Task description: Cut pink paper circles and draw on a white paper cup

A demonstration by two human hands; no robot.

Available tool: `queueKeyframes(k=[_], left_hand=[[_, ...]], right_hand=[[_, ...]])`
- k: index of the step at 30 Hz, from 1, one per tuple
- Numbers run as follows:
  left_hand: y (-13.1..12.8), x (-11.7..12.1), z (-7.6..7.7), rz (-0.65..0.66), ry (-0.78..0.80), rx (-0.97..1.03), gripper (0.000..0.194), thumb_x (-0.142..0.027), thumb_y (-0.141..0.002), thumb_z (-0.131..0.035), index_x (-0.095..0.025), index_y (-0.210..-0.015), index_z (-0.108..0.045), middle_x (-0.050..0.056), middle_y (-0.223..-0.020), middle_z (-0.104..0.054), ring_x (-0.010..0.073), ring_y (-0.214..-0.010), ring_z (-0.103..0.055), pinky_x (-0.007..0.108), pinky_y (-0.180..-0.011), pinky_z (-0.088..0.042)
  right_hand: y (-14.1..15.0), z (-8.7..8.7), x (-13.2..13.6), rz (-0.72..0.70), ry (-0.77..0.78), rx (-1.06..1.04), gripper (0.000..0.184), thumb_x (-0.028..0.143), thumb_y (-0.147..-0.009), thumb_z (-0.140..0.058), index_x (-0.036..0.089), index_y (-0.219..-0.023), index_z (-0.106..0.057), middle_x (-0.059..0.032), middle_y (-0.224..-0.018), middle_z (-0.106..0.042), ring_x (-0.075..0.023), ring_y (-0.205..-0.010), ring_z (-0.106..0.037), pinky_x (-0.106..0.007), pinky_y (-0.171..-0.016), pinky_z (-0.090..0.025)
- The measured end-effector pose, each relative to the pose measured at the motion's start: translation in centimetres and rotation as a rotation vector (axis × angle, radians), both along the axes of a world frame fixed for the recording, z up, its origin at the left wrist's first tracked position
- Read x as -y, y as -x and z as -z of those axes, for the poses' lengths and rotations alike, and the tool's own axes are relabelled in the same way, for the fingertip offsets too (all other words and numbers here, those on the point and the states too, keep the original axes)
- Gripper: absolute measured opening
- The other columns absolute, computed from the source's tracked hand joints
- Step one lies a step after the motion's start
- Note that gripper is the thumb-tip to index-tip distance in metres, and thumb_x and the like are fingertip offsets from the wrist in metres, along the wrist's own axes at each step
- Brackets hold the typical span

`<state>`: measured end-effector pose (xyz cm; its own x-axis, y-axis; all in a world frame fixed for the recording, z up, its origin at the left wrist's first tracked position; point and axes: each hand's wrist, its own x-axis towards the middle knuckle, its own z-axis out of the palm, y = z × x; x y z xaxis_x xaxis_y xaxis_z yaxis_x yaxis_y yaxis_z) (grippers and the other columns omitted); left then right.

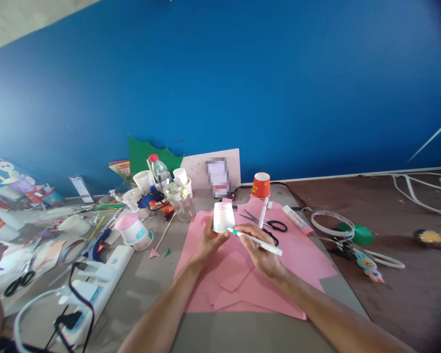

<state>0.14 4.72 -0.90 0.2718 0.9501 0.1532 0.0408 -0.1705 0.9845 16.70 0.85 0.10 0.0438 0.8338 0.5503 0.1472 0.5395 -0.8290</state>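
In my left hand [210,241] is an upside-down white paper cup [223,217], with a small pink drawing near its top and teal marks low on its side. My right hand [262,252] grips a white marker [259,242], its teal tip at the cup's lower side. Beneath both hands lie sheets of pink paper [235,274]. Just beyond my right hand are black-handled scissors [277,226] with the blades apart, and another white marker [263,213]. Farther back stands a red paper cup [261,185].
Left are a pink-topped cup [134,230], a glass jar [181,202] and a white power strip [106,284] with cables. A phone [218,176] leans at the back. A glue stick [297,220] and looped white cable [332,225] lie right. Part of another person shows far left.
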Motion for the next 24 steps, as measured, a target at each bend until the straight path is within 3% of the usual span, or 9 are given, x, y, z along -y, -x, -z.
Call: queueKeyframes(k=[5, 10, 18, 24], left_hand=[[0.00, 0.11, -0.15, -0.018, -0.016, -0.052, 0.059, -0.048, -0.075, -0.067, -0.020, -0.124, -0.050, 0.009, -0.110, -0.061, 0.0258, -0.098, -0.059, 0.035, -0.082, -0.050], [-0.01, 0.11, -0.01, -0.022, -0.014, -0.057, 0.057, -0.050, -0.074, -0.067, -0.020, -0.120, -0.051, 0.008, -0.107, -0.062, 0.0254, -0.095, -0.060, 0.034, -0.079, -0.050], [-0.01, -0.08, 0.12, -0.035, -0.036, -0.067, 0.056, -0.051, -0.074, -0.068, -0.018, -0.116, -0.051, 0.008, -0.105, -0.060, 0.0238, -0.092, -0.059, 0.032, -0.076, -0.049], [-0.11, -0.02, -0.05, -0.040, -0.041, -0.090, 0.057, -0.051, -0.073, -0.068, -0.019, -0.118, -0.052, 0.008, -0.105, -0.061, 0.0241, -0.092, -0.059, 0.032, -0.077, -0.049]], right_hand=[[0.01, -0.16, -0.02, -0.011, -0.040, 0.009, 0.019, 0.032, -0.090, -0.052, 0.023, -0.092, -0.067, -0.0059, -0.087, -0.070, -0.0205, -0.080, -0.065, -0.032, -0.069, -0.053], [0.04, -0.48, 0.13, -0.002, -0.018, 0.034, 0.020, 0.034, -0.090, -0.051, 0.023, -0.093, -0.068, -0.0048, -0.083, -0.068, -0.0187, -0.072, -0.063, -0.031, -0.066, -0.053], [0.09, -0.28, 0.06, -0.047, -0.072, 0.024, 0.017, 0.029, -0.090, -0.053, 0.023, -0.096, -0.067, -0.0053, -0.089, -0.069, -0.0201, -0.083, -0.065, -0.032, -0.073, -0.053], [0.12, -0.35, 0.01, -0.042, -0.070, 0.037, 0.016, 0.027, -0.090, -0.052, 0.023, -0.094, -0.067, -0.0046, -0.086, -0.068, -0.0190, -0.078, -0.064, -0.031, -0.070, -0.052]])
